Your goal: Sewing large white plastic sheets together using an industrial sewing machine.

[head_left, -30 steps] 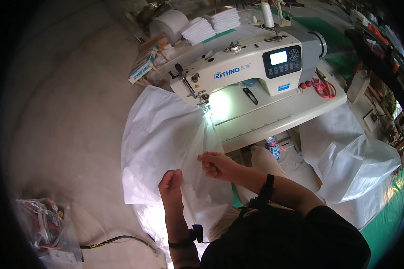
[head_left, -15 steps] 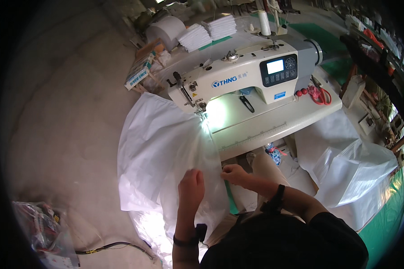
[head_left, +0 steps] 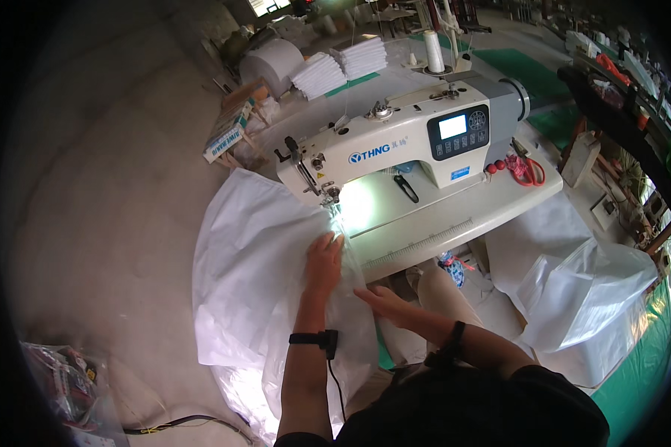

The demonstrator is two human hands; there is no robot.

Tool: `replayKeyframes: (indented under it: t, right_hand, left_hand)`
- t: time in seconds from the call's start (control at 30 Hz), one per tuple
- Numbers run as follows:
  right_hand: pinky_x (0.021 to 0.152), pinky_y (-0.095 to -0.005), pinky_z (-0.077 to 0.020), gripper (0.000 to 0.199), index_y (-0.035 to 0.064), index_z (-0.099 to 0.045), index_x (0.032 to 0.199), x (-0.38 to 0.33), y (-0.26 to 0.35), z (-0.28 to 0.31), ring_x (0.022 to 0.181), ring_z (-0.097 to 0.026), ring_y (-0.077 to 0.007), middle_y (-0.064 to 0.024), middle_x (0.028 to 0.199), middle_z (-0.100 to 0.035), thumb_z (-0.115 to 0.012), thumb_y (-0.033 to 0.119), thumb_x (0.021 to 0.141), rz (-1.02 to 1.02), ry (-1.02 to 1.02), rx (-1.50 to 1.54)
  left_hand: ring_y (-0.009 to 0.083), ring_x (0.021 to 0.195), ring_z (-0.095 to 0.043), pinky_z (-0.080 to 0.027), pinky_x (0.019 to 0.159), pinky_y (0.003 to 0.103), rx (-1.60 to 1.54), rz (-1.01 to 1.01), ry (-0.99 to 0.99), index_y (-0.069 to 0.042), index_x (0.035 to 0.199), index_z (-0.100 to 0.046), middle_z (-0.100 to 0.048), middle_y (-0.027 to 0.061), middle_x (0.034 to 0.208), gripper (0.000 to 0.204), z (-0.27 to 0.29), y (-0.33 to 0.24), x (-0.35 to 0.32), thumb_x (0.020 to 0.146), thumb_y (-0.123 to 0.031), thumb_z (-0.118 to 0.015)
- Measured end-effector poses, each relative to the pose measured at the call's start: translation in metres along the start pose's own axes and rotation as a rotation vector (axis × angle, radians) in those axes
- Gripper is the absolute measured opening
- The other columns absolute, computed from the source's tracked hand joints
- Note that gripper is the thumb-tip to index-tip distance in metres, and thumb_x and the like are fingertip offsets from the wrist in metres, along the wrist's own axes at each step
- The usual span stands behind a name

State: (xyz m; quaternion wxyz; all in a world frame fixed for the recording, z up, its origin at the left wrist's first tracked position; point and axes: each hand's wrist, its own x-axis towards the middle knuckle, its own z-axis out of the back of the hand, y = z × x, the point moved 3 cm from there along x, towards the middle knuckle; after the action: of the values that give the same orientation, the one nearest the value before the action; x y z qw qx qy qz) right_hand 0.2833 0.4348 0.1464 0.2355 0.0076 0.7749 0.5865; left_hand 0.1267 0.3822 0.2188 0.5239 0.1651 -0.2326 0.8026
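Note:
A large white plastic-like sheet [head_left: 253, 253] hangs over the machine's left end and down toward my lap, its upper edge running under the needle area of a white sewing machine [head_left: 384, 153]. My left hand [head_left: 324, 262] lies on the sheet just below the lit needle, fingers stretched forward and pressing on it. At the sheet's right edge, my right hand [head_left: 388, 304] reaches in with its fingers stretched out and their tips touching the sheet. Whether any of it lies between them is hard to see.
Black thread snips [head_left: 406, 189] lie on the machine bed, with red-handled scissors [head_left: 528, 171] at its right end. More white sheeting [head_left: 574, 290] hangs to the right. Folded white stacks [head_left: 319, 74], a white roll [head_left: 271, 63] and a thread cone [head_left: 433, 52] stand behind the machine.
My left hand has moved forward along the sheet toward the needle and its fingers have straightened. The right hand has shifted slightly left and toward me, its fingers uncurled.

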Motion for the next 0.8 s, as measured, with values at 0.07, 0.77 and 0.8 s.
replayKeyframes:
  t: [0.07,0.77,0.8]
  right_hand:
    - [0.055,-0.0333,-0.0432,0.037,0.003,-0.057,0.096,0.009,-0.003,-0.016,0.061,-0.052,-0.0116,-0.0041,0.072,-0.057,-0.055,0.039,0.087,0.081,0.069,0.154]
    - [0.068,-0.0452,-0.0484,0.05,0.0093,-0.039,0.134,-0.038,0.009,-0.011,0.074,-0.061,-0.0433,-0.0298,0.081,-0.059,-0.045,0.003,0.084,0.463,-0.217,-0.499]
    - [0.068,-0.0426,-0.0494,0.05,0.0126,-0.037,0.135,-0.04,0.009,-0.012,0.075,-0.063,-0.038,-0.0276,0.082,-0.06,-0.044,0.005,0.086,0.414,-0.193,-0.477]
  left_hand:
    - [0.0322,0.11,-0.049,-0.039,0.096,0.042,0.018,-0.026,0.007,-0.011,0.109,-0.062,-0.055,0.0117,0.118,0.028,0.003,0.0,0.0,0.082,-0.008,-0.053]
    - [0.0282,0.106,-0.051,-0.038,0.088,0.045,0.79,0.485,-0.21,-0.013,0.125,-0.048,-0.053,0.0065,0.115,0.05,0.122,0.07,-0.157,0.077,-0.014,-0.061]
    - [0.0282,0.106,-0.051,-0.038,0.088,0.045,0.801,0.506,-0.19,-0.013,0.128,-0.045,-0.053,0.0074,0.116,0.052,0.128,0.09,-0.168,0.077,-0.013,-0.058]
